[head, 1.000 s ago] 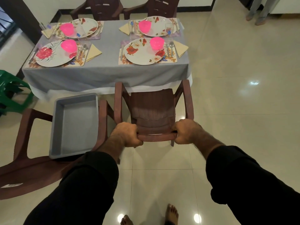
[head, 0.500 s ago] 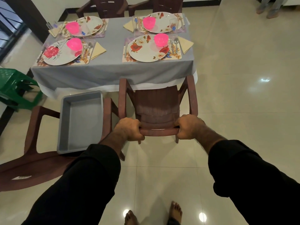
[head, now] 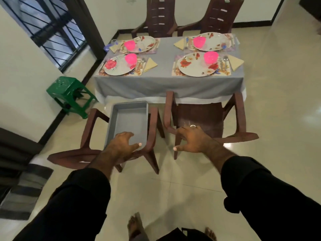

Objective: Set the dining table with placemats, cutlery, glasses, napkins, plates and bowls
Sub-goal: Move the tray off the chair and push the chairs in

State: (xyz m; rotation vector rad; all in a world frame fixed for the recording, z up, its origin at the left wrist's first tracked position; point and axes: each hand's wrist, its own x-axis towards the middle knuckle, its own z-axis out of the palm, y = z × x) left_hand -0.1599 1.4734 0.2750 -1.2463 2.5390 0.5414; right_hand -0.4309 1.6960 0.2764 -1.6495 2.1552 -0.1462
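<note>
The dining table (head: 166, 84) wears a grey cloth and carries four place settings. Each has a floral placemat, a floral plate (head: 192, 66), a pink bowl (head: 210, 57), a yellow napkin (head: 234, 62) and cutlery (head: 223, 60). A brown chair (head: 239, 119) is tucked against the table's near right side. My right hand (head: 192, 140) hovers over its back with fingers spread, holding nothing. My left hand (head: 121, 145) is open over the near end of an empty grey tub (head: 128, 119). The tub rests on a second brown chair (head: 86, 129).
A green stool (head: 69, 87) stands by the left wall under a barred window. Two more brown chairs (head: 159, 16) stand at the table's far side. Dark steps and a striped mat (head: 22, 188) lie at the left. Glossy tiled floor stretches to the right.
Both hands have let go of the right chair's back and opened. My left hand has moved left over the grey tub. The view has lifted and pulled back.
</note>
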